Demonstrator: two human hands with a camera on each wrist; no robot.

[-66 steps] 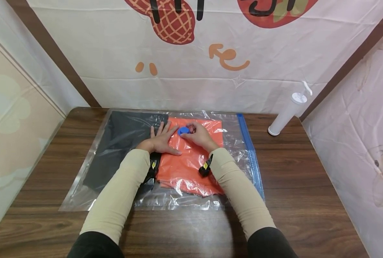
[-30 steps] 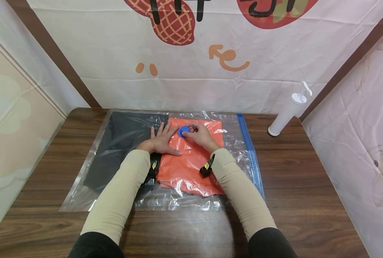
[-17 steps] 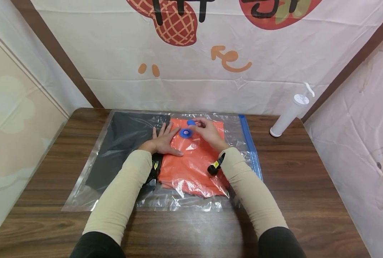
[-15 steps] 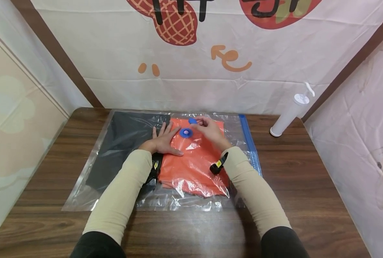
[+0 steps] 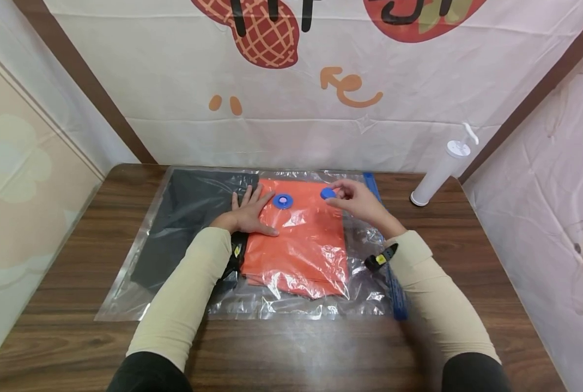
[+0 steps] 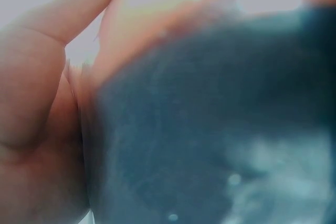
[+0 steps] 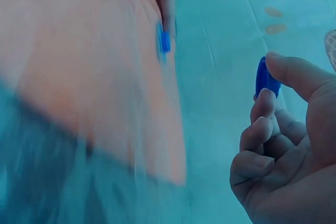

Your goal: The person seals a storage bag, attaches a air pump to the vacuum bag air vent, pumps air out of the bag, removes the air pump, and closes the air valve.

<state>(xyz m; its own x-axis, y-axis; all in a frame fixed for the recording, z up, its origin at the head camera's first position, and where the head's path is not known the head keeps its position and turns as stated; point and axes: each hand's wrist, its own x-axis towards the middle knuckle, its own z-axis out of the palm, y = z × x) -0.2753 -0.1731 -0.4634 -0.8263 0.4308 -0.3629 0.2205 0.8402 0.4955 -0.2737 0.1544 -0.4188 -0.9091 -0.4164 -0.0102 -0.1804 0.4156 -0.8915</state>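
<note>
A clear vacuum storage bag (image 5: 365,305) lies flat on the table, with folded black cloth (image 5: 193,212) on its left and folded orange cloth (image 5: 301,250) on its right. On the orange part sits a round blue valve (image 5: 283,201), its pale centre uncovered. My left hand (image 5: 247,218) rests spread on the bag where black meets orange, just left of the valve. Between thumb and fingers my right hand (image 5: 360,200) pinches a blue valve cap (image 5: 328,193) above the orange cloth's far right corner. The right wrist view shows the cap (image 7: 266,78) held edge-on, apart from the bag.
A white hand pump (image 5: 438,174) stands at the table's back right. The bag's blue zip edge (image 5: 396,294) runs along its right side, partly under my right forearm. A printed cloth wall rises behind the wooden table (image 5: 468,272).
The blue cap has come off the valve, and my right hand has carried it to the right. The valve's pale centre has come into sight. My left hand stays in place.
</note>
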